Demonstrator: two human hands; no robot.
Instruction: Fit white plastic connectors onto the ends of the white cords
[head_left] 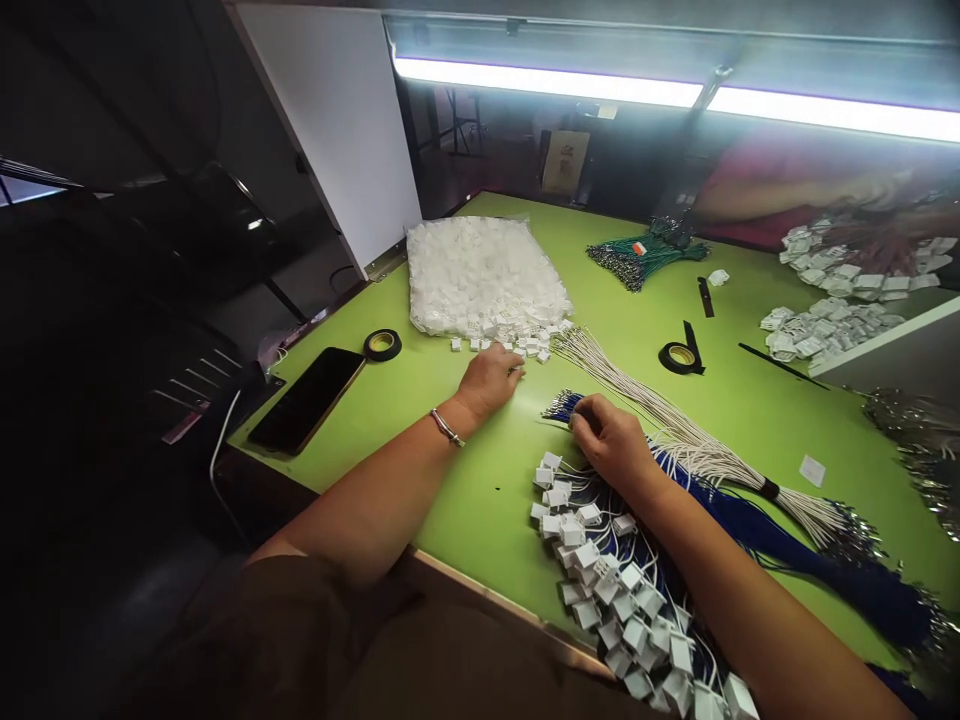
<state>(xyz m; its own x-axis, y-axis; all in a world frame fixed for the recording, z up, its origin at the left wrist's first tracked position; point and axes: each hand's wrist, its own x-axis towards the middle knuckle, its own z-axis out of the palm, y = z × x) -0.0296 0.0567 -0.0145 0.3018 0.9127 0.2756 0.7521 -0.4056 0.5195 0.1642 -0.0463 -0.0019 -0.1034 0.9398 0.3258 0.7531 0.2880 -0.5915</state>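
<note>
My left hand [489, 382] is at the near edge of a pile of small white plastic connector housings [517, 328], its fingers curled; what lies between them is hidden. My right hand [611, 438] is closed, thumb against fingers, over a bundle of blue wires [679, 470] with metal terminals at their ends. A thin pale wire end shows beside its fingertips, but I cannot tell whether it is held. Below the right hand and forearm, many white housings [600, 565] with white and blue wires attached lie heaped at the table's front edge.
A clear bag [480, 265] of housings lies behind the left hand. White wires [690, 430] run diagonally, tied with black tape. Around them are a phone [307, 400], tape rolls [382, 345] [679, 357], green wires [649, 252] and a low partition [892, 335]. Another person's arm [795, 195] appears behind the panel.
</note>
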